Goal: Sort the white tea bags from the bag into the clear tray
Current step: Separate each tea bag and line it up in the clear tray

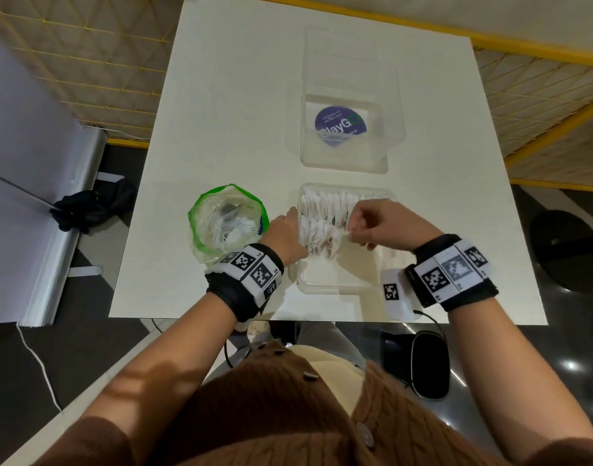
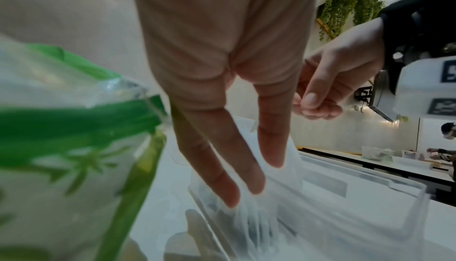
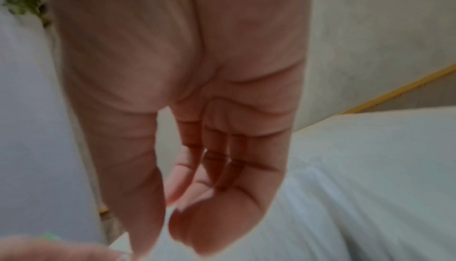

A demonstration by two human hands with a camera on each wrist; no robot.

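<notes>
A clear tray (image 1: 338, 285) lies near the table's front edge, with rows of white tea bags (image 1: 325, 203) standing in its far half. To its left sits a green-rimmed clear plastic bag (image 1: 200, 245) with more white tea bags (image 1: 234, 232) inside. My left hand (image 1: 290, 230) reaches over the tray's left wall, its straight fingers (image 2: 251, 179) pressing against the tea bags in the tray (image 2: 370, 179), right beside the bag (image 2: 61, 128). My right hand (image 1: 359, 227) hovers over the tray's middle with its fingers (image 2: 318, 105) curled, pinching a white tea bag (image 1: 342, 234). The right wrist view is blurred.
Behind the tray stands a clear lidded box (image 1: 348, 156) over a purple round sticker (image 1: 340, 124). The white table (image 1: 227, 95) ends just in front of the tray. A dark cloth (image 1: 93, 206) lies on the floor at the left, a black stand base (image 1: 571, 247) at the right.
</notes>
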